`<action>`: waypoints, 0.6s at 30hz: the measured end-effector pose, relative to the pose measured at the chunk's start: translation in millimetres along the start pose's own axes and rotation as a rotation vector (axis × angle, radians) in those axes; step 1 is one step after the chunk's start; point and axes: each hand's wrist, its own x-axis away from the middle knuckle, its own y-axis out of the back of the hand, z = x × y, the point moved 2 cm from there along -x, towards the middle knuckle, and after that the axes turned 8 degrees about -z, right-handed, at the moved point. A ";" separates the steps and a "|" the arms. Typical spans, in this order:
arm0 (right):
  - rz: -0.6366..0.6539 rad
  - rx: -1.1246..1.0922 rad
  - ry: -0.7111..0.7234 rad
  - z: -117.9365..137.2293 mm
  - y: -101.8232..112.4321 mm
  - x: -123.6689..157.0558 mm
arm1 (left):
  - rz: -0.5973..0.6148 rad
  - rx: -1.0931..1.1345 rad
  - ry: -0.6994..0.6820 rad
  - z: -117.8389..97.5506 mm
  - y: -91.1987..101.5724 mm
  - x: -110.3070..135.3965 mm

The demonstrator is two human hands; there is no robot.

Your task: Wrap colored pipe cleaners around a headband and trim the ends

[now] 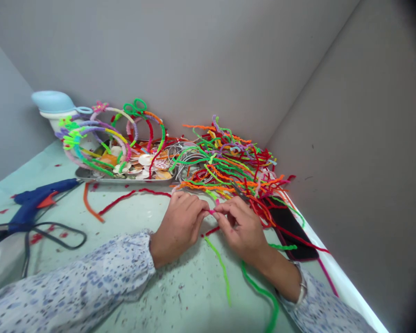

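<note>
My left hand and my right hand meet over the pale green table, fingertips pinched together on a short pink pipe cleaner. Both hands are closed on it. A light green pipe cleaner and a darker green one lie under my wrists. Just beyond my fingers a tangled heap of coloured pipe cleaners is piled. A long red pipe cleaner runs left from my left hand.
A metal tray holds shells and several pipe-cleaner-wrapped headbands. A blue glue gun with black cord lies at left. A dark phone sits by my right hand. Grey walls close the back and right.
</note>
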 end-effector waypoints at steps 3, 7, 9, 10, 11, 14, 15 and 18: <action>0.001 -0.002 -0.014 1.2 0.3 0.2 | -0.006 -0.010 -0.008 -0.2 0.2 -0.1; 0.012 -0.042 -0.138 2.9 -0.6 0.3 | -0.010 -0.019 -0.026 0.4 -0.2 -0.6; 0.052 -0.082 -0.233 3.3 -1.9 -0.4 | -0.009 -0.025 -0.033 1.0 -0.6 -0.7; 0.078 -0.114 -0.288 3.2 -2.5 -1.0 | -0.010 -0.029 -0.035 1.2 -0.7 -0.7; 0.107 -0.155 -0.345 3.0 -3.1 -1.7 | -0.010 -0.034 -0.037 1.4 -0.9 -0.6; 0.204 -0.296 -0.482 2.4 -4.4 -4.8 | -0.004 -0.053 -0.043 1.5 -1.3 -0.1; 0.234 -0.334 -0.510 2.2 -4.4 -6.0 | 0.000 -0.059 -0.046 1.4 -1.4 0.1; 0.296 -0.388 -0.562 1.5 -3.8 -8.9 | 0.004 -0.076 -0.057 1.3 -1.5 0.8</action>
